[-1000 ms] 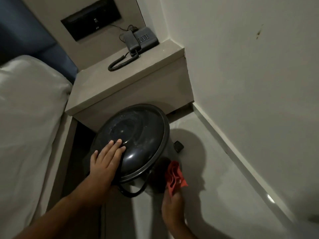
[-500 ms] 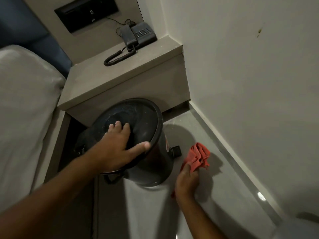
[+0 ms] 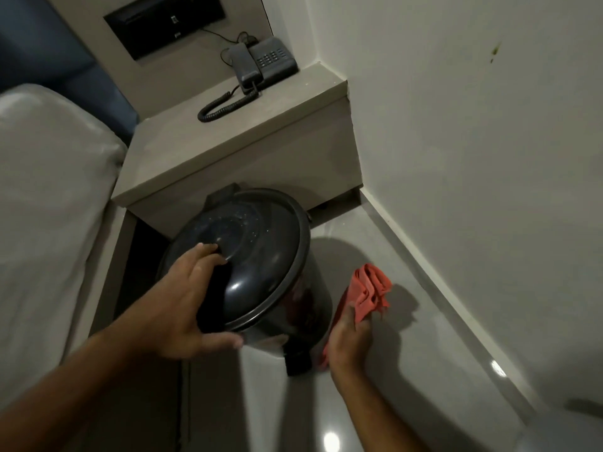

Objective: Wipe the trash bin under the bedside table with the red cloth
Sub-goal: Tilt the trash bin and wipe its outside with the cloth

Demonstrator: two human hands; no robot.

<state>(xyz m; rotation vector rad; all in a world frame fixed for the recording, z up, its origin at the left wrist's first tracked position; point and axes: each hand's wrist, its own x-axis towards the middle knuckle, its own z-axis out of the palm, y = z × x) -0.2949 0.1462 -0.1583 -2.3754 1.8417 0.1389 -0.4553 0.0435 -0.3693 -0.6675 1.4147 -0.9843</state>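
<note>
The dark round trash bin (image 3: 261, 256) with a domed lid stands on the floor just in front of the bedside table (image 3: 228, 148), tilted toward me. My left hand (image 3: 192, 305) grips the lid's near rim, fingers on top and thumb under the edge. My right hand (image 3: 350, 337) holds the bunched red cloth (image 3: 370, 291) just right of the bin's side, by the pedal (image 3: 298, 363). Whether the cloth touches the bin I cannot tell.
A dark corded telephone (image 3: 261, 60) sits on the bedside table's back right. A white bed (image 3: 42, 223) lies at the left. The wall (image 3: 473, 158) and its skirting close in on the right. Glossy grey floor (image 3: 424, 370) spreads around the bin.
The bin has turned so its pedal now faces me. My left hand shifted to the lid's near rim. My right hand with the cloth stays beside the bin.
</note>
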